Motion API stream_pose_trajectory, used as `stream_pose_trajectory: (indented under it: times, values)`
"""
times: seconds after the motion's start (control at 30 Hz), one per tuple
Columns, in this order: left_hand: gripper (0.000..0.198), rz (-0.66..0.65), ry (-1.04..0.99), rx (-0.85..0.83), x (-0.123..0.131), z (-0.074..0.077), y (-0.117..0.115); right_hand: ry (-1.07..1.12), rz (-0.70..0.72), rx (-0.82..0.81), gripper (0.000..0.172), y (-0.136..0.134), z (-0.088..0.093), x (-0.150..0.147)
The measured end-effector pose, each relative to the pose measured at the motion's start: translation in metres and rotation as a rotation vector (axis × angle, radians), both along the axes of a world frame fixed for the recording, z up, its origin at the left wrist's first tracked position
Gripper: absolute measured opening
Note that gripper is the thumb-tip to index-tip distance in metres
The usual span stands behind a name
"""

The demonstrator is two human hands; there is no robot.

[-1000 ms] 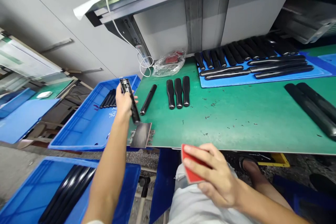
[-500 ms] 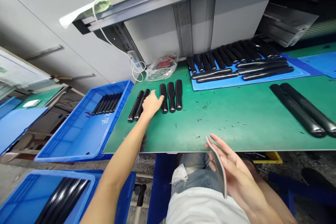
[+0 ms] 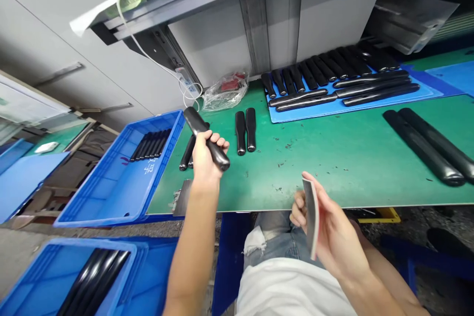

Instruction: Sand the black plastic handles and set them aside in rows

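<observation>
My left hand [image 3: 208, 154] is closed round a glossy black handle-like piece [image 3: 194, 121], lifted and tilted above the green table. Just behind it, a pair of similar black pieces lies partly hidden. Two more black pieces [image 3: 245, 131] lie side by side to the right of that hand. In my right hand [image 3: 329, 222], near the table's front edge, is a thin flat pad [image 3: 311, 217], grey on one side with red showing at the other. Its fingers curl around the pad, which stands on edge.
Rows of black pieces lie on a blue sheet [image 3: 292, 116] at the back right. Two longer black pieces [image 3: 425, 145] rest at the right. Blue crates [image 3: 98, 202] stand left of the table [image 3: 266, 182]. A clear plastic bag [image 3: 225, 95] sits by the white cable.
My left hand has taken one black piece from the group of three and raised it, turning it to the left. The right hand has moved slightly, still holding the pad.
</observation>
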State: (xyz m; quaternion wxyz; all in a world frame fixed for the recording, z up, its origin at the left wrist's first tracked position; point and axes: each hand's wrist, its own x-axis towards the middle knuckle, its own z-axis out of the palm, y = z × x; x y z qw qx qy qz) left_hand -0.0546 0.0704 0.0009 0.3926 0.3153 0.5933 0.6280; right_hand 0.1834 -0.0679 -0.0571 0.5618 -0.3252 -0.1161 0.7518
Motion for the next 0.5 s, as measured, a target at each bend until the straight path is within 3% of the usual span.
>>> stream_pose_trajectory:
  times: [0.13,0.2,0.33,0.5]
  values:
    - [0.024,0.011,-0.936,0.193,0.03,0.025,-0.054,0.036,0.15,0.207,0.077,-0.004,0.023,-0.009]
    - [0.029,-0.032,-1.233,0.213,0.042,0.031,-0.068,-0.087,0.233,0.329,0.074,-0.01,0.028,-0.014]
    - [0.033,-0.051,-1.359,0.188,0.057,0.031,-0.077,-0.459,0.2,0.549,0.063,-0.017,0.025,-0.022]
    - [0.037,-0.066,-1.253,0.152,0.064,0.03,-0.079,-0.628,0.06,0.74,0.062,-0.008,0.017,-0.032]
